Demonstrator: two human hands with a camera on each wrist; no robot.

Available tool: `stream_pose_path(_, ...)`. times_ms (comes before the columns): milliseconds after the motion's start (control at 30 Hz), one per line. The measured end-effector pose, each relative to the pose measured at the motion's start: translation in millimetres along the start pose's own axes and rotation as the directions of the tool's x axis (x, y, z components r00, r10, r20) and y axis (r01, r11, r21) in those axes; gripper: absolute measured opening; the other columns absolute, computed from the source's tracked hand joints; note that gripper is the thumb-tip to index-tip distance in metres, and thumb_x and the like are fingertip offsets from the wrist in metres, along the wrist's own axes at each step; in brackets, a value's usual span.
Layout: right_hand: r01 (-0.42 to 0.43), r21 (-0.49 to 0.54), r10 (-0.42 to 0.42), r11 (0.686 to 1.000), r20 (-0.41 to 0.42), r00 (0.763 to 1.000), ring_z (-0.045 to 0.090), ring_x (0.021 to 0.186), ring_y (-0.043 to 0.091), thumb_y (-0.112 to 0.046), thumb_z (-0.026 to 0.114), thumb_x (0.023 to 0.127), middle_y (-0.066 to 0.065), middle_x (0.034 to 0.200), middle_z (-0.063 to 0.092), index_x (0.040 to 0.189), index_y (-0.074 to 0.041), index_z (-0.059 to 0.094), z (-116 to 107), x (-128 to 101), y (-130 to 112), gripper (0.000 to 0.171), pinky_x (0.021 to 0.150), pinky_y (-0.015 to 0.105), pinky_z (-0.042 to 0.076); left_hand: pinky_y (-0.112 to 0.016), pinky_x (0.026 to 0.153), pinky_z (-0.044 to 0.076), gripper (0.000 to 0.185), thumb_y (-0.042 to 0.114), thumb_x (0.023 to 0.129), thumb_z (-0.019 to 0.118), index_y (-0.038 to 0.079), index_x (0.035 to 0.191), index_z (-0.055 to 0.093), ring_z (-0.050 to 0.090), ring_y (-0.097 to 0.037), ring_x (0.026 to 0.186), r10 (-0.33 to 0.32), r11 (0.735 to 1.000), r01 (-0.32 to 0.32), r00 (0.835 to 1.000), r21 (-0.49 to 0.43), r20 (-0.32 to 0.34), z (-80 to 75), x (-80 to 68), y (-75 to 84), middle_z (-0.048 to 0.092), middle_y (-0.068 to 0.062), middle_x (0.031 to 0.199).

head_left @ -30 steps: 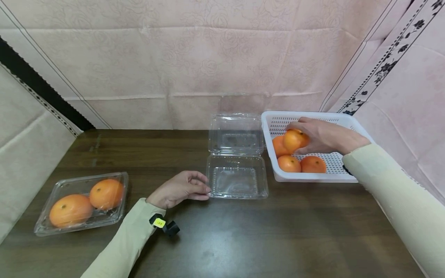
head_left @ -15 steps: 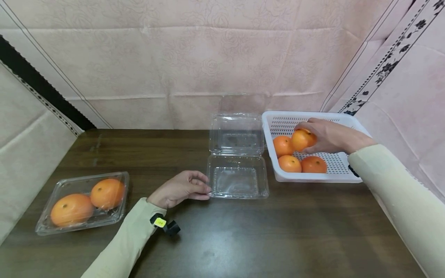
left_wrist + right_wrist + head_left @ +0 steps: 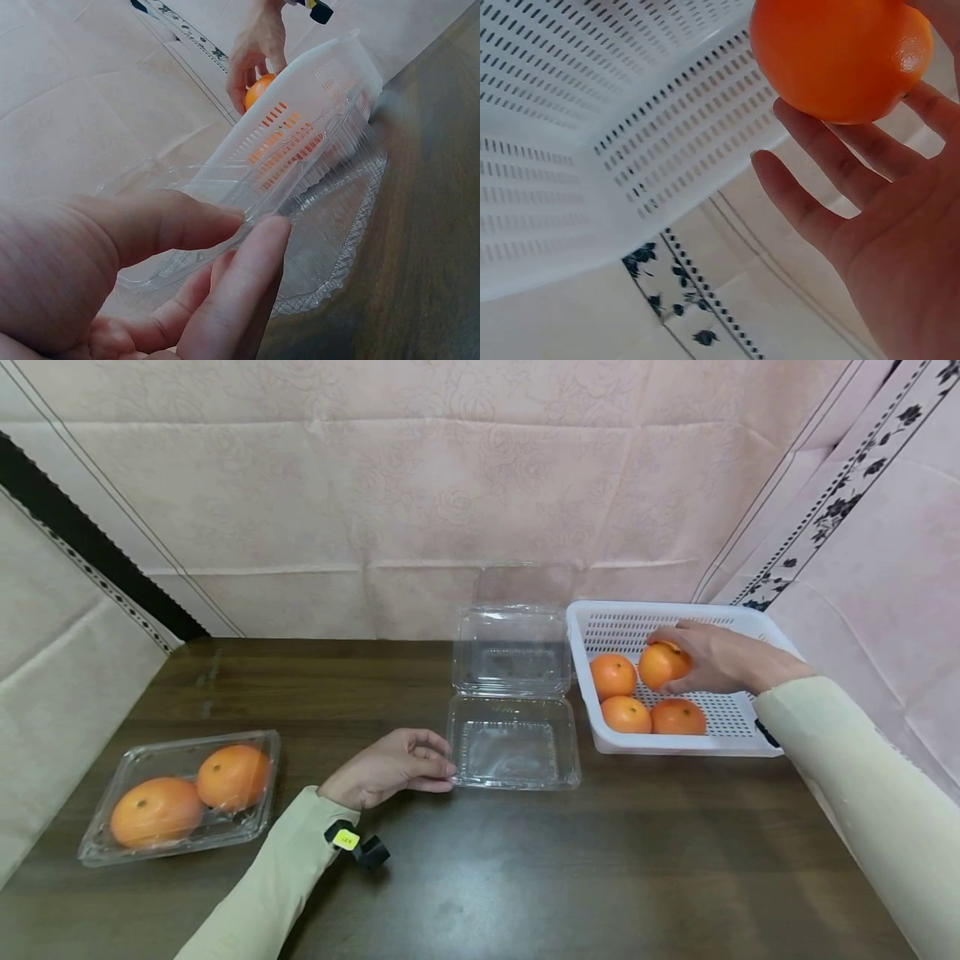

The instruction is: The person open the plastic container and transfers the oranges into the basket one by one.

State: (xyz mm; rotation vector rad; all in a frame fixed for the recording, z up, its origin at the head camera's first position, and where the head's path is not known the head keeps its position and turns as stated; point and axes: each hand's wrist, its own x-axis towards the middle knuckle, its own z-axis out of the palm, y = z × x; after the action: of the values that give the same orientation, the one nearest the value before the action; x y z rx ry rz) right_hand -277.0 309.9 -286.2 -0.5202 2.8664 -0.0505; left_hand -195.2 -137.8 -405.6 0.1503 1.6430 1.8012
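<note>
Orange point(image 3: 660, 665) is up in the right hand point(image 3: 712, 657), fingers wrapped round it just above the white basket point(image 3: 738, 739). Left hand point(image 3: 386, 768) pinches the open clamshell's point(image 3: 513, 752) edge. Looks like the carry-over step; next probably means clearing the basket wall.

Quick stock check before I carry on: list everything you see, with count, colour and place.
orange in hand: 1, orange, above basket.
loose oranges: 3, orange, in basket.
basket: 1, white, table's right.
open clamshell box: 1, clear, centre.
closed clamshell box: 1, clear, table's left.
packed oranges: 2, orange, inside closed clamshell box.
table: 1, dark wood.
left hand: pinches open clamshell box's edge.
right hand: grips orange in hand.
</note>
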Motion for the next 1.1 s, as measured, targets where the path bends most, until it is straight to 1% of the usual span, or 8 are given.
stream_pose_path(167, -0.040, -0.014, 0.040, 0.999, 0.027, 0.999, 0.055, 0.111, 0.037, -0.042, 0.086, 0.080, 0.021, 0.130, 0.057, 0.143, -0.011, 0.052, 4.2, 1.7, 7.6, 0.077, 0.097, 0.062, 0.053, -0.039, 0.092, 0.063, 0.045, -0.004, 0.094, 0.065, -0.015, 0.132, 0.043, 0.074, -0.019, 0.091, -0.006, 1.000, 0.006, 1.000, 0.003, 0.003, -0.4, 0.6, 0.1, 0.073, -0.009, 0.094)
stream_pose_path(400, -0.036, 0.026, 0.035, 0.999, 0.039, 0.999, 0.053, 0.118, 0.039, -0.039, 0.083, 0.084, 0.021, 0.135, 0.056, 0.146, -0.011, 0.050, 10.3, 4.2, 14.2, 0.076, 0.104, 0.067, 0.047, -0.039, 0.092, 0.063, 0.044, -0.005, 0.094, 0.065, -0.015, 0.131, 0.043, 0.074, -0.019, 0.091, -0.004, 1.000, 0.004, 1.000, 0.002, 0.002, 0.0, -0.2, 0.5, 0.073, -0.009, 0.094)
stream_pose_path(567, -0.032, 0.069, 0.029, 0.997, 0.040, 0.999, 0.051, 0.118, 0.038, -0.034, 0.081, 0.085, 0.018, 0.130, 0.059, 0.145, -0.012, 0.050, 13.7, 5.5, 13.7, 0.071, 0.102, 0.066, 0.049, -0.039, 0.092, 0.063, 0.044, -0.004, 0.095, 0.065, -0.015, 0.132, 0.044, 0.074, -0.019, 0.091, -0.008, 1.000, 0.008, 1.000, 0.007, 0.002, 0.1, -0.6, 1.0, 0.073, -0.009, 0.094)
stream_pose_path(667, -0.031, 0.063, 0.028, 0.998, 0.045, 0.999, 0.052, 0.118, 0.038, -0.033, 0.081, 0.086, 0.019, 0.131, 0.058, 0.146, -0.011, 0.049, 14.1, 6.7, 12.3, 0.071, 0.102, 0.065, 0.050, -0.039, 0.092, 0.063, 0.044, -0.004, 0.095, 0.065, -0.015, 0.132, 0.044, 0.074, -0.019, 0.091, -0.010, 1.000, 0.010, 1.000, 0.007, 0.001, 0.1, -0.5, 1.2, 0.073, -0.009, 0.094)
stream_pose_path(733, -0.042, 0.050, 0.039, 0.998, 0.053, 0.998, 0.053, 0.116, 0.039, -0.035, 0.081, 0.086, 0.021, 0.133, 0.056, 0.146, -0.011, 0.048, 14.2, 8.8, 11.5, 0.073, 0.100, 0.065, 0.050, -0.039, 0.092, 0.063, 0.044, -0.004, 0.095, 0.065, -0.015, 0.132, 0.043, 0.074, -0.019, 0.091, -0.011, 1.000, 0.011, 1.000, 0.006, 0.001, 0.1, -0.4, 1.3, 0.073, -0.009, 0.094)
stream_pose_path(900, -0.071, 0.018, 0.070, 0.997, 0.057, 0.996, 0.055, 0.110, 0.037, -0.036, 0.082, 0.085, 0.023, 0.131, 0.055, 0.143, -0.011, 0.050, 17.5, 15.0, 11.2, 0.071, 0.098, 0.063, 0.053, -0.040, 0.093, 0.062, 0.044, -0.005, 0.095, 0.064, -0.015, 0.132, 0.043, 0.074, -0.018, 0.091, -0.011, 1.000, 0.011, 1.000, 0.007, 0.000, 0.7, -0.4, 1.4, 0.073, -0.009, 0.094)
stream_pose_path(1000, -0.066, 0.030, 0.064, 0.997, 0.062, 0.996, 0.054, 0.112, 0.037, -0.034, 0.081, 0.086, 0.023, 0.132, 0.055, 0.144, -0.010, 0.050, 19.3, 16.1, 11.8, 0.071, 0.101, 0.064, 0.051, -0.041, 0.094, 0.062, 0.043, -0.006, 0.095, 0.064, -0.015, 0.132, 0.043, 0.074, -0.018, 0.090, -0.011, 1.000, 0.011, 1.000, 0.005, 0.000, 1.1, -0.3, 1.3, 0.072, -0.009, 0.094)
stream_pose_path(1100, -0.064, 0.054, 0.060, 0.996, 0.074, 0.995, 0.051, 0.118, 0.040, -0.033, 0.080, 0.087, 0.024, 0.137, 0.053, 0.146, -0.009, 0.049, 20.4, 16.5, 13.0, 0.071, 0.105, 0.067, 0.047, -0.041, 0.094, 0.062, 0.043, -0.006, 0.095, 0.064, -0.015, 0.131, 0.043, 0.073, -0.017, 0.090, -0.007, 1.000, 0.007, 1.000, 0.001, 0.007, 1.2, -0.2, 1.3, 0.072, -0.009, 0.094)
